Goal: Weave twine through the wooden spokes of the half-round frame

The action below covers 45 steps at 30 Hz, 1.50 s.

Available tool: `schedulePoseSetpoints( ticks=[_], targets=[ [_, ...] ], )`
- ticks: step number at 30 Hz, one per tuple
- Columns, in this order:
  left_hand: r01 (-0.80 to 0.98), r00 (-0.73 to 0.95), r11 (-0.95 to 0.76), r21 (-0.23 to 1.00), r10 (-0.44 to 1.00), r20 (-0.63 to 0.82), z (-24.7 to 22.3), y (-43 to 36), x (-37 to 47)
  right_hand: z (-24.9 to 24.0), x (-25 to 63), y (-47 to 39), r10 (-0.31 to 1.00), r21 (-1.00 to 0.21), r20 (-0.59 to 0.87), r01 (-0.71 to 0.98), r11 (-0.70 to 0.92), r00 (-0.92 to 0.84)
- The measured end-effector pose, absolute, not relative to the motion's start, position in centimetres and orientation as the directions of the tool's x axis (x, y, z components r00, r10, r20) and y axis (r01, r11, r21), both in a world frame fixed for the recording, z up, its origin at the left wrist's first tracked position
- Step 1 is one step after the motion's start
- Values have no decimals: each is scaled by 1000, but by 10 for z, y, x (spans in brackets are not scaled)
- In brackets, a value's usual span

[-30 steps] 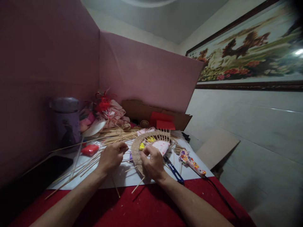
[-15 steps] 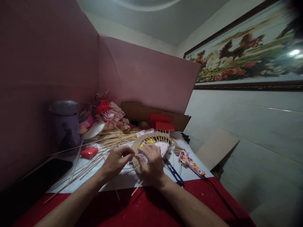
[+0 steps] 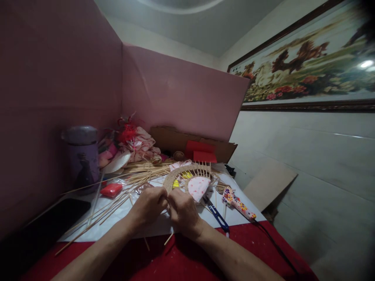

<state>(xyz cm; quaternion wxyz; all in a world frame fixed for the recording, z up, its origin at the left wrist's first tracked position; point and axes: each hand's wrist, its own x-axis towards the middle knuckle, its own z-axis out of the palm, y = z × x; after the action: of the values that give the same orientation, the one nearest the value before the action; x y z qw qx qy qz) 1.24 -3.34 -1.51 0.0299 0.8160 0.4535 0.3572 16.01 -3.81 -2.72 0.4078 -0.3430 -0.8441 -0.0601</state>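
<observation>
A curved band woven of tan twine (image 3: 187, 168) over thin wooden sticks lies in front of me, stick ends poking out along its far right side. Inside its curve sits a pale half-round piece of cloth with red dots (image 3: 199, 189). Both hands meet at the band's near left edge. My left hand (image 3: 150, 207) is closed, thumb and fingers pinched at that edge. Right beside it, my right hand (image 3: 184, 212) is curled shut on the woven band, covering its lower part. The fingertips hide exactly which strand is pinched.
Loose sticks (image 3: 117, 199) spread across the white sheet at left. Beyond them stand a purple flask (image 3: 83, 164) and a red packet (image 3: 111, 190). Blue-handled snips (image 3: 218, 218) and a flower-patterned glue gun (image 3: 237, 205) with a cord lie at right. A dark phone (image 3: 70, 207) is at far left.
My fingers have curled in and my hands have drawn together at the band's edge. The right hand has dropped slightly, showing more of the dotted cloth.
</observation>
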Motion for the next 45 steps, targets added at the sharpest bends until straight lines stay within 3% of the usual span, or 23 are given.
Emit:
schedulePoseSetpoints(
  ticks=[5,11,14,17,19,32,41,45],
  targets=[
    [742,358,-592,314,746,561,-17,-33,10,-28,157,-40,509,-163,742,619,768,-436],
    [562,192,-590,579,774,603,-6,-31,-1,-23,159,-42,635,-406,718,570,714,-285],
    [593,109,-633,498,676,729,-1,-32,-4,-21,162,-41,675,-454,699,583,674,-235],
    [605,206,-724,331,544,814,-2,-33,-3,-20,163,-41,678,-449,703,605,658,-215],
    [587,263,-753,298,525,810,-6,-34,-1,-21,162,-41,668,-437,713,609,662,-214],
    [610,347,-750,256,543,765,-10,-35,1,-20,158,-39,604,-320,752,655,685,-265],
    [687,299,-657,309,644,704,-11,-33,3,-21,155,-37,655,-471,732,556,685,-187],
    [733,148,-565,378,675,723,-6,-27,-7,-21,159,-40,656,-547,736,424,722,-166]
  ],
)
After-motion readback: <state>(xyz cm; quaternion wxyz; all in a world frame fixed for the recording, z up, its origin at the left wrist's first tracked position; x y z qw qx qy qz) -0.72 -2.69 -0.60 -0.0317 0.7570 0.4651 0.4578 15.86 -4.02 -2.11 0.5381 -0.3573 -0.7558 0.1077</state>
